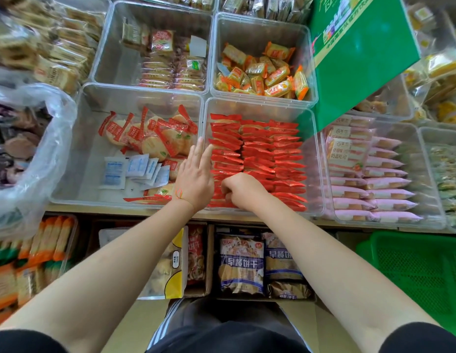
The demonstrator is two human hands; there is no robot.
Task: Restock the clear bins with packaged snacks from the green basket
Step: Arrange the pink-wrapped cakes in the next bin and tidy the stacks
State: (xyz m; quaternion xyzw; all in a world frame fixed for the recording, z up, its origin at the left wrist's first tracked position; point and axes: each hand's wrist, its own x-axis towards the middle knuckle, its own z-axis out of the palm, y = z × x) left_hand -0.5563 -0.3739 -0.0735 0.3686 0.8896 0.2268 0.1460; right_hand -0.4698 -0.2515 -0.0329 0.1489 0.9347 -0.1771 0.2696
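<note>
Your left hand [195,178], fingers straight, steadies the red packs [257,159]; your right hand [243,191] curls (contents unseen), tucking them into rows.

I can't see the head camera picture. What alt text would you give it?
A person's two hands reach into a clear bin packed with neat rows of red snack packets: the left hand lies flat with straight fingers, the right hand is curled among the packets. More clear bins of snacks surround it, and a green basket sits lower right.
</note>
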